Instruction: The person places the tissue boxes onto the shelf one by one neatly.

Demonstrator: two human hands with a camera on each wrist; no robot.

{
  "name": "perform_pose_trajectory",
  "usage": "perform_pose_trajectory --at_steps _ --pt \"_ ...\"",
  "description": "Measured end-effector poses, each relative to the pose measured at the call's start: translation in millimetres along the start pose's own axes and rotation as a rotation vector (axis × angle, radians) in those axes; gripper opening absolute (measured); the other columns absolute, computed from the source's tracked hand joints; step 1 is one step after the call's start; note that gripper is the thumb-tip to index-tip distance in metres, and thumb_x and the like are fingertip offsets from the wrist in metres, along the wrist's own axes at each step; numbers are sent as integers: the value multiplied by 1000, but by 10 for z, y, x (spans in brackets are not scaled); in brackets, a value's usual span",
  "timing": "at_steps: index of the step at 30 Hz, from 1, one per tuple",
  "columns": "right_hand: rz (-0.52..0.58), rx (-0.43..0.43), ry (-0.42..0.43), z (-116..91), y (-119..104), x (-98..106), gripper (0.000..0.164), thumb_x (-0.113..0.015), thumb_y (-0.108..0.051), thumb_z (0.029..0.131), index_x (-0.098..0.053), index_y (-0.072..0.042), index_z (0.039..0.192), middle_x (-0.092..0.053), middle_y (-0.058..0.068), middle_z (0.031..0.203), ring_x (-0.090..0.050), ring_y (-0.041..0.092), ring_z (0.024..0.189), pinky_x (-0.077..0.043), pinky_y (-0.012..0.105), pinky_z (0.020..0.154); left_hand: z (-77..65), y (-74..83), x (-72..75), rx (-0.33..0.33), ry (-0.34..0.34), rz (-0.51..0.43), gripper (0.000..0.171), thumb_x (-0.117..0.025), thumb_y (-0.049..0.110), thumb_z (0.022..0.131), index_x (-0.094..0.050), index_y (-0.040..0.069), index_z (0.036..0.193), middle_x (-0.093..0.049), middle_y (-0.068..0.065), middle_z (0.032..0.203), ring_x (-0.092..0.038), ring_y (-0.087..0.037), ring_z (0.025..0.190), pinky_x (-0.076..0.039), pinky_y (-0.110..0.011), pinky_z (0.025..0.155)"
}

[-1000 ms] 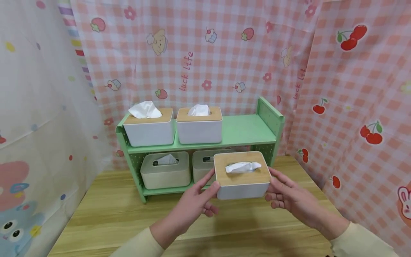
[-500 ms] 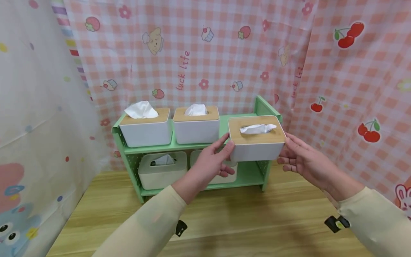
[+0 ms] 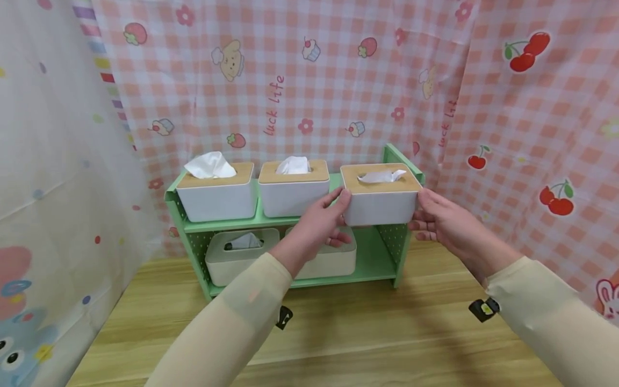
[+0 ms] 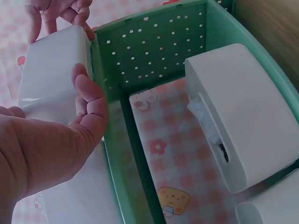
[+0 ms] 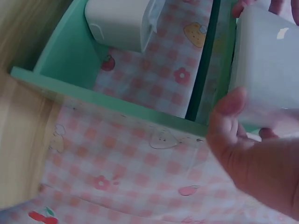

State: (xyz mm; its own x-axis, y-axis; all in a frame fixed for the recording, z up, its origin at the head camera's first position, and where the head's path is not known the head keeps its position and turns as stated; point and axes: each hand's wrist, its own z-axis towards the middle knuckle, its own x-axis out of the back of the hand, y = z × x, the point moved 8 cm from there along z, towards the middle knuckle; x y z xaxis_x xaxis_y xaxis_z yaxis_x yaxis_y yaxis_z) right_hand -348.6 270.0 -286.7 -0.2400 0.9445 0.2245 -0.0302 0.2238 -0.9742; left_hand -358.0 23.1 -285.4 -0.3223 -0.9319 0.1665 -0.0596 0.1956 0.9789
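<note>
Both hands hold a white tissue box (image 3: pixel 382 208) with a wooden lid and a tissue poking from its slot. It sits at the right end of the green shelf's (image 3: pixel 227 223) upper level, its front close over that board's edge. My left hand (image 3: pixel 321 223) grips its left side, thumb at the front corner. Opposite, my right hand (image 3: pixel 447 223) grips the right side, fingertips low along it. In the left wrist view the box (image 4: pixel 56 70) shows between both hands, close to the green side. The right wrist view has the right thumb against the box (image 5: pixel 268 65).
Two similar wood-lidded boxes, a left one (image 3: pixel 217 203) and a middle one (image 3: pixel 294 199), stand on the upper level. Below are two cream tissue boxes, one at left (image 3: pixel 239 263) and one (image 3: pixel 333 263) partly behind my left arm. A wooden table (image 3: pixel 348 333) lies under the shelf.
Both hands have raised the wood-lidded tissue box from in front of the lower level, carried it to the right, and brought it back onto the upper level's right end.
</note>
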Motion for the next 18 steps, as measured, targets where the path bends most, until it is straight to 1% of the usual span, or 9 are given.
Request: perform_pose_trajectory --at_steps 2,4,7,9,10,13,14,16,18 --pt "-43 1 56 16 -19 18 77 -40 -62 108 -30 -11 166 -60 -7 112 -64 9 99 -56 24 82 7 10 3 5 2 4 72 -51 70 103 -34 42 167 -66 -15 136 -76 -26 83 -62 -32 77" --pt "-96 7 128 22 -46 36 75 -44 -61 108 -38 -11 164 -60 -3 118 -63 8 98 -56 22 80 -18 12 10 7 6 1 74 -52 70 103 -36 36 168 -66 -14 141 -77 -26 86 -62 -33 79" --pt "-188 20 240 10 -94 62 77 -49 -61 108 -40 -12 166 -59 6 137 -62 7 99 -57 21 78 -110 18 21 -11 24 -7 76 -53 68 104 -42 24 166 -64 -12 147 -78 -28 93 -63 -35 82" --pt "-234 37 290 -3 -129 66 76 -51 -61 107 -44 -12 164 -57 12 142 -62 8 99 -58 21 78 -193 45 8 -44 41 -5 75 -53 65 106 -45 19 164 -62 -11 151 -78 -31 100 -63 -38 87" --pt "-245 46 307 -8 -145 65 75 -52 -61 107 -45 -11 163 -57 14 142 -62 8 99 -58 21 77 -235 66 -9 -61 47 -1 75 -53 64 106 -45 18 164 -61 -10 153 -78 -32 102 -63 -40 90" --pt "-265 70 340 -13 -173 65 74 -54 -59 107 -46 -10 162 -59 14 139 -63 10 98 -59 22 75 -335 130 -74 -107 56 18 77 -55 63 106 -42 17 166 -60 -6 156 -76 -29 101 -63 -40 91" --pt "-258 72 343 -9 -173 64 74 -54 -58 107 -46 -9 162 -60 13 138 -64 10 98 -59 22 75 -344 144 -94 -117 54 25 77 -55 62 106 -40 17 167 -59 -5 157 -76 -27 100 -63 -42 93" --pt "-231 65 341 6 -155 58 72 -55 -56 108 -45 -11 163 -60 13 139 -64 9 97 -59 21 75 -339 156 -115 -122 44 37 79 -55 63 106 -36 18 168 -58 -3 158 -75 -24 101 -63 -41 92" --pt "-206 52 334 24 -127 50 70 -55 -54 108 -44 -13 164 -60 11 140 -65 7 97 -59 21 76 -297 149 -102 -126 26 46 82 -54 64 106 -33 18 169 -56 -4 161 -75 -27 105 -63 -39 91"
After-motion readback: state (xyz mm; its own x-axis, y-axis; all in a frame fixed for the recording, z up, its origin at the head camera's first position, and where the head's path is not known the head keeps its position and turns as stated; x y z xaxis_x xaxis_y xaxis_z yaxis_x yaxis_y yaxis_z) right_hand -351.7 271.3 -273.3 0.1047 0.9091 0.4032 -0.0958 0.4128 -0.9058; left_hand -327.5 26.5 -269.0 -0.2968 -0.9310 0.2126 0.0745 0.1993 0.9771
